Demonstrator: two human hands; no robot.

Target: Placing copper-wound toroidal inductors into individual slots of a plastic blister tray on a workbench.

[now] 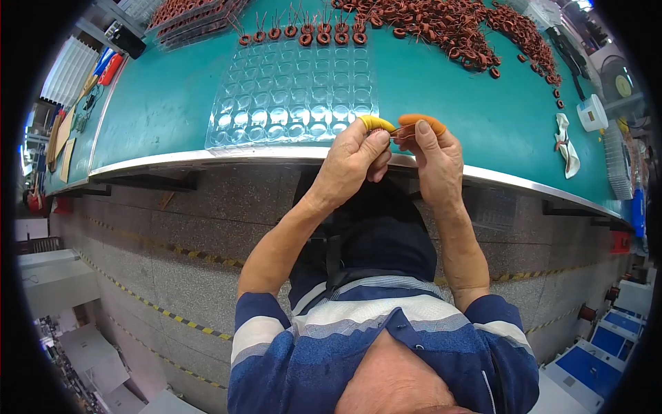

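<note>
At the table's near edge, my left hand is closed around a small wire-wound ring coil, mostly hidden by the fingers. My right hand, just beside it, pinches the thin copper lead wires that run out from the coil. A yellow finger cot covers a left fingertip, and an orange one covers a right finger. Beyond my left hand lies a clear plastic tray with rows of round pockets. Reddish-brown ring coils with upright leads fill pockets along its far side.
A large heap of loose ring coils spreads over the far right of the green table. Stacked trays of coils stand at the far left. On the right are a white tub and a crumpled white cloth.
</note>
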